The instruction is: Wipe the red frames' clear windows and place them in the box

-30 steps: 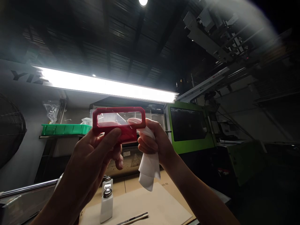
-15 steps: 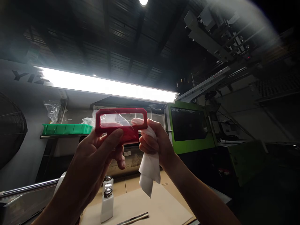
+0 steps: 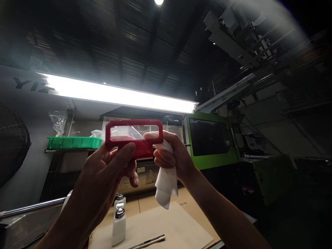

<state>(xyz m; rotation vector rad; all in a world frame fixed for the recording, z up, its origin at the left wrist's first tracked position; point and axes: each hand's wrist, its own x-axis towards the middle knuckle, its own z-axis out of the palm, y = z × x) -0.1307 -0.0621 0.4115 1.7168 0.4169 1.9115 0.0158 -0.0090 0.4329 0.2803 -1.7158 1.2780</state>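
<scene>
Raised below the lamp is a red plastic frame (image 3: pixel 135 142) with a clear window across its upper part. My left hand (image 3: pixel 109 166) grips its lower left edge, thumb on the near side. A folded white cloth (image 3: pixel 166 180) hangs from my right hand (image 3: pixel 176 152), whose fingers are closed around it. The right index finger shows through the window, behind the frame's right end; whether the cloth touches the window there I cannot tell.
Two white bottles with metal tops (image 3: pixel 119 226) and a pen (image 3: pixel 147 242) are on the cardboard-covered bench (image 3: pixel 176 224). Behind are a green tray (image 3: pixel 75 143) on a shelf, a bright tube lamp (image 3: pixel 119 93) and a green machine (image 3: pixel 212 138). A fan (image 3: pixel 12 145) stands left.
The right fingertip has shifted slightly left behind the window. The cloth's hanging end has swung a little up and to the right. My left hand and the red frame look nearly unmoved.
</scene>
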